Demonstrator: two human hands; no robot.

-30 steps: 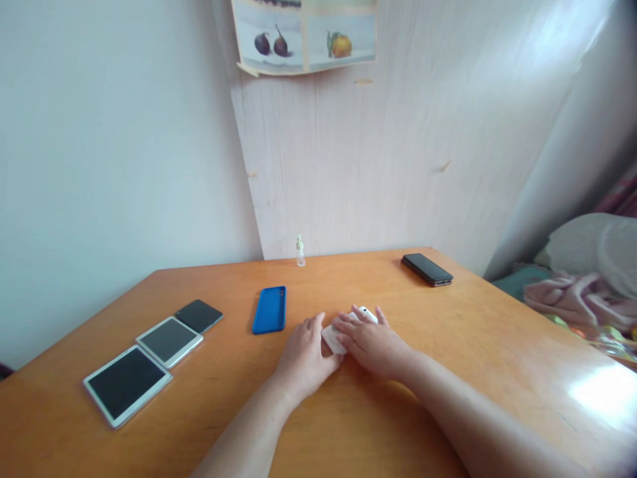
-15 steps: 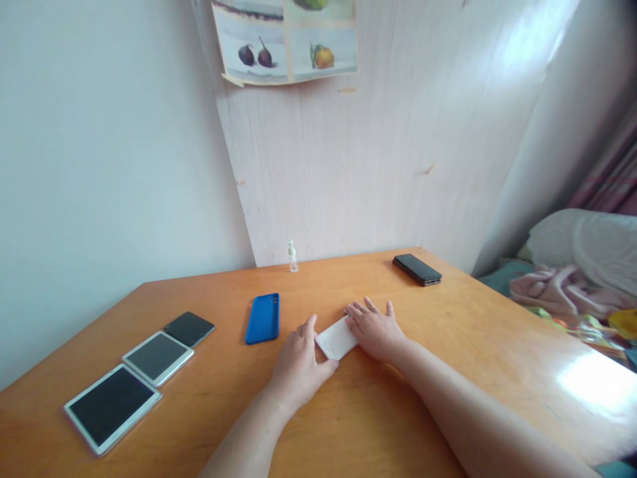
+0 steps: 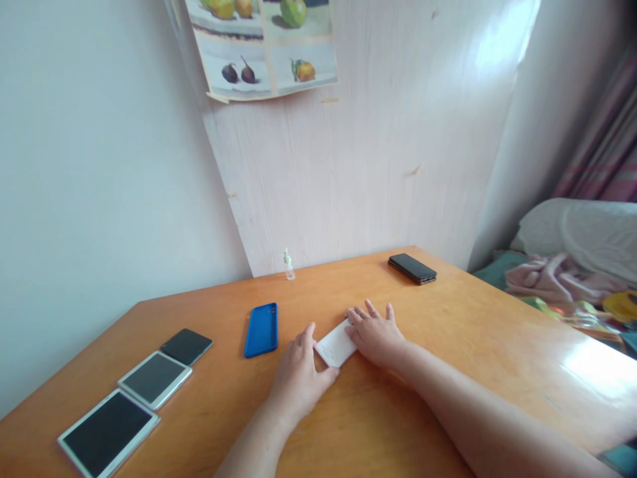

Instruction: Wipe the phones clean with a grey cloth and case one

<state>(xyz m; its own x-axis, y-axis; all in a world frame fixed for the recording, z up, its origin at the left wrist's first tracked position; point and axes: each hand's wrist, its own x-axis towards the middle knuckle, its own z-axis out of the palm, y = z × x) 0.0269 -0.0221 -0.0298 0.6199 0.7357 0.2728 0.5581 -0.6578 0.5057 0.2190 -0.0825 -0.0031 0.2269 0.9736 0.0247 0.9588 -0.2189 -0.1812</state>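
Observation:
A white phone (image 3: 336,344) lies flat on the wooden table, its plain back facing up. My left hand (image 3: 300,372) spans the phone's near left end, thumb at the lower corner and fingers at the upper one. Across the far right end rests my right hand (image 3: 377,334), flat with its fingers spread, covering part of the phone. A blue phone case (image 3: 261,330) lies to the left of my left hand, its hollow inside facing up.
Two white-framed tablets (image 3: 108,435) (image 3: 155,378) and a dark phone-like device (image 3: 186,346) form a row at left. A small clear pump bottle (image 3: 289,265) stands by the wall. Stacked dark phones (image 3: 412,268) lie at the back right. Beyond the table's right edge is bedding (image 3: 557,279).
The camera view has tilted up and shifted slightly, showing more of the fruit poster. Both hands and the white phone stay nearly in the same place on the table.

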